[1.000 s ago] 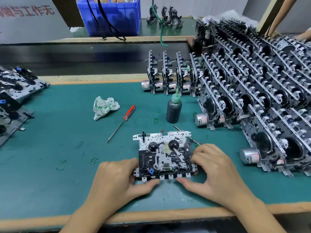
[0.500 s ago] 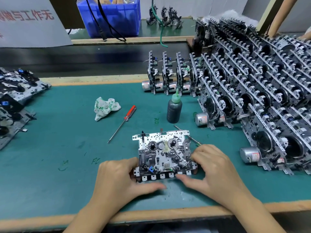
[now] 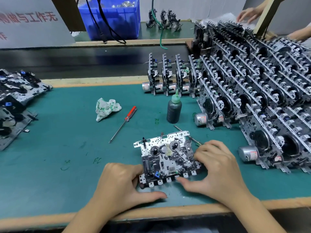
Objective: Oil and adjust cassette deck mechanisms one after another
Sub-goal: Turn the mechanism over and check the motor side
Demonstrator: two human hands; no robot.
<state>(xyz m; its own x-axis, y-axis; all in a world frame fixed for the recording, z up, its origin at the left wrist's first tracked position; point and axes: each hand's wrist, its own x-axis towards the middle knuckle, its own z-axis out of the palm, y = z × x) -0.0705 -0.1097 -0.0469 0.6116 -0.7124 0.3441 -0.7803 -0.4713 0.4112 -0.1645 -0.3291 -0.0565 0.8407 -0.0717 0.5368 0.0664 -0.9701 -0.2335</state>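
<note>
A cassette deck mechanism lies flat on the green mat near the front edge, reels and gears facing up. My left hand holds its left end with curled fingers, while the thumb stretches along the mat in front. My right hand grips the right end, fingers curled over the top and thumb at the front key tabs. A dark oil bottle with a green nozzle stands upright behind the mechanism. A thin green-handled tool lies partly under my right fingers.
A red-handled screwdriver and a crumpled rag lie on the mat to the left. Rows of upright mechanisms fill the right side. More mechanisms are stacked at the left. Behind are a blue bin and another person's hand.
The mechanism has turned slightly under my hands. My left thumb slid off its front edge onto the mat. My right thumb stays at the front tabs.
</note>
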